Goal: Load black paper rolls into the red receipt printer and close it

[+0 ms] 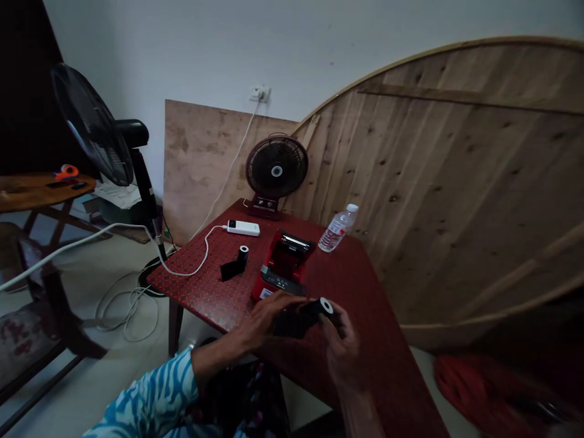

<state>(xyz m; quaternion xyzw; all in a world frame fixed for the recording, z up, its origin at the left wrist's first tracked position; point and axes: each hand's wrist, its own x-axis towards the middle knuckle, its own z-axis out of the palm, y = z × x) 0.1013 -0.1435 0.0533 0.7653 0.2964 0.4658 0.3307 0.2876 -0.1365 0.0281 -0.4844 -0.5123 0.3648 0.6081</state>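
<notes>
Both my hands hold a black roll with a white core (pixel 306 315) above the near part of the red table (pixel 365 292). My left hand (pixel 262 319) grips its left side with fingers curled. My right hand (pixel 344 347) closes on its right end by the white core. Just beyond sits a small red printer (pixel 283 266) with its lid open. A second black roll (pixel 236 264), partly unwound, stands on the table to the left of the printer.
A white power bank (pixel 243 228) with a cable, a small black desk fan (pixel 276 170) and a water bottle (pixel 336 229) stand at the table's far end. A tall floor fan (pixel 98 134) stands left. A large round wooden board (pixel 456 182) leans right.
</notes>
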